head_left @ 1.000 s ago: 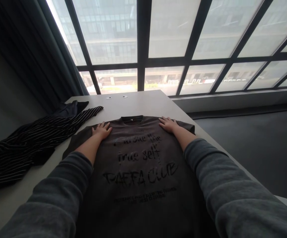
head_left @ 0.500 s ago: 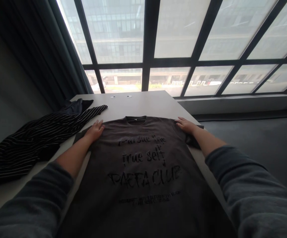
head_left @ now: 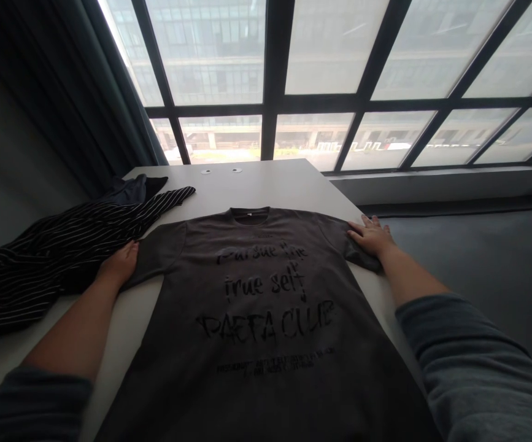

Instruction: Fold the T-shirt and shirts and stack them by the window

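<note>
A dark grey T-shirt (head_left: pixel 266 294) with black lettering lies spread, front up, its collar toward the window. At its left sleeve end is my left hand (head_left: pixel 119 264), fingers stretched forward over the hem and partly foreshortened. My right hand (head_left: pixel 373 236) lies flat on the right sleeve near the table's edge, its fingers spread. Both sleeves reach outward from the shirt's body. The lower part of the shirt runs out of view at the bottom.
The white table (head_left: pixel 284 181) bears a black-and-white striped garment (head_left: pixel 63 245) on the left, with a dark blue cloth (head_left: pixel 130 189) behind it. Two round white fittings are set near the far edge. Beyond stand a large window and a dark curtain (head_left: pixel 63 80).
My hands have slid outward from the shirt's shoulders to the sleeve ends, left hand to the left and right hand to the right. The sleeves are now more visible and flatter.
</note>
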`<action>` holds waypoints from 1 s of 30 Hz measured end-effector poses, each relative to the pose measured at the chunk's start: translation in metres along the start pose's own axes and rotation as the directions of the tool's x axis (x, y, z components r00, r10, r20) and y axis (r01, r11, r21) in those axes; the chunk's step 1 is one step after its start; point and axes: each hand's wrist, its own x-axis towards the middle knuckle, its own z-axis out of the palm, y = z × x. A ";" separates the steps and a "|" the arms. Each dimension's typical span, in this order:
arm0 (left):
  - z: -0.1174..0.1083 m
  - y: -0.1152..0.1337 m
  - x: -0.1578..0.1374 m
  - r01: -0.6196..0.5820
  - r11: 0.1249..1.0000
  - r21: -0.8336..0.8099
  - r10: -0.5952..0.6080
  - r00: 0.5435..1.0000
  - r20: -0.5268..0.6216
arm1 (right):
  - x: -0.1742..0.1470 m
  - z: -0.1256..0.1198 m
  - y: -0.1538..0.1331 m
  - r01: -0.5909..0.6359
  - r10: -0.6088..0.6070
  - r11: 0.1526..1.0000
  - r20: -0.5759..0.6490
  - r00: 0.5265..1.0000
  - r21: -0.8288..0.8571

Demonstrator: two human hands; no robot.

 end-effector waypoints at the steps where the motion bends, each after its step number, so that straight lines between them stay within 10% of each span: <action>1: -0.002 -0.001 0.000 0.045 0.999 -0.004 -0.045 0.999 0.024 | -0.001 -0.001 0.000 -0.021 0.021 1.000 -0.002 1.000 0.003; 16: -0.017 0.014 -0.015 0.158 0.983 0.096 -0.161 0.987 0.017 | -0.004 -0.005 -0.001 -0.047 0.047 0.999 0.017 0.999 0.016; 22: -0.037 0.058 -0.046 -0.194 0.978 0.072 0.204 0.961 -0.185 | -0.030 -0.020 -0.006 0.110 -0.109 0.994 -0.211 0.971 -0.009; 30: -0.002 0.118 -0.080 -0.532 0.847 -0.006 0.522 0.829 0.203 | -0.048 -0.007 -0.016 0.061 -0.068 0.997 0.164 0.984 0.052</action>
